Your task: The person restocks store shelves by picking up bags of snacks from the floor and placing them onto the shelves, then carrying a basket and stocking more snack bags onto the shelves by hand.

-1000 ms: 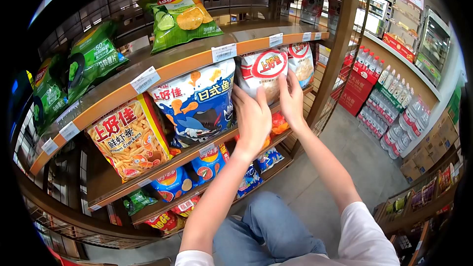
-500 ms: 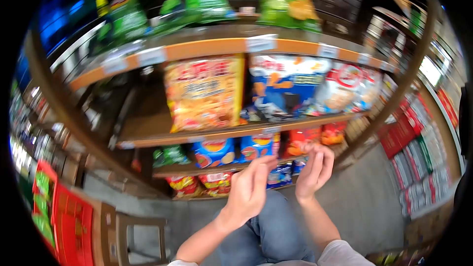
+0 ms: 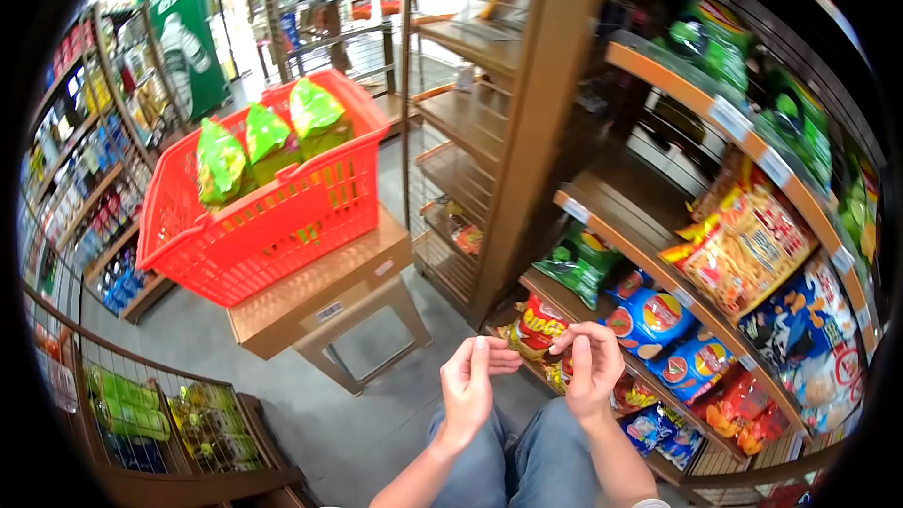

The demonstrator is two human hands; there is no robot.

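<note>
My left hand [image 3: 469,386] is held up above my knees, its thumb raised and its fingers reaching loosely inward with nothing in them. Facing it across a small gap, my right hand [image 3: 593,372] has loosely curved fingers and is also empty. Behind the hands, on a low shelf, sits a red and yellow chip bag [image 3: 536,325]. Blue chip bags [image 3: 651,315] stand just beyond my right hand. To the left, a red shopping basket [image 3: 310,198] holds several green snack bags [image 3: 268,136].
The basket rests on a cardboard box [image 3: 329,292] over a stool [image 3: 362,343]. A wooden shelf post [image 3: 531,132] rises ahead. Snack shelves on the right carry a large yellow and red bag [image 3: 748,245]. A wire-fronted rack [image 3: 169,414] stands at lower left.
My view has swung left, bringing the basket from the lower-left edge into fuller view and shifting the snack shelf to the right. Both hands stay raised and empty.
</note>
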